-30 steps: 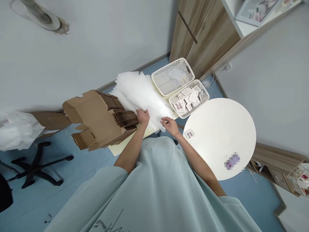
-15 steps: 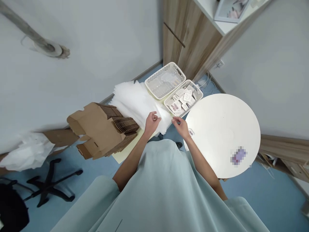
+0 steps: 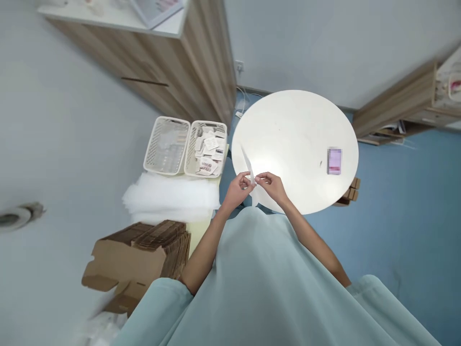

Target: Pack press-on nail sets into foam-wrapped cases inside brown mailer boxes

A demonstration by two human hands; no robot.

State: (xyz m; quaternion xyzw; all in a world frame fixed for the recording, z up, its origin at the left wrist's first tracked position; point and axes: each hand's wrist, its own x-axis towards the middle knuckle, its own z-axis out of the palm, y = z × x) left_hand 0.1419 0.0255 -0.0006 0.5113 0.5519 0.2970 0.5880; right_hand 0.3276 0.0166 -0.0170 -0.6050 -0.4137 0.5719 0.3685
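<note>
A thin white sheet (image 3: pixel 248 163), seen nearly edge-on, stands upright between my hands, just over the near left edge of the round white table (image 3: pixel 295 125). My left hand (image 3: pixel 238 192) is closed on it from the left, thumb and fingers pinching near its lower part. From the other side my right hand (image 3: pixel 272 186) pinches the same sheet, fingertips almost meeting those of the left. Whether it is a single layer or a pouch cannot be made out. To the left lies a stack of white soft sheets (image 3: pixel 173 194) that look alike.
Two white baskets stand behind the stack: one (image 3: pixel 147 156) holds clear packets, the other (image 3: pixel 224 166) small printed cards. Flattened brown cardboard boxes (image 3: pixel 126 262) lie at lower left. A blurred purple item (image 3: pixel 334 161) rests on the table. A wooden cabinet (image 3: pixel 205 62) stands behind.
My view has swung right, from the white stack towards the round table. My hands have come closer together, and the white sheet now stands out between them, apart from the stack.
</note>
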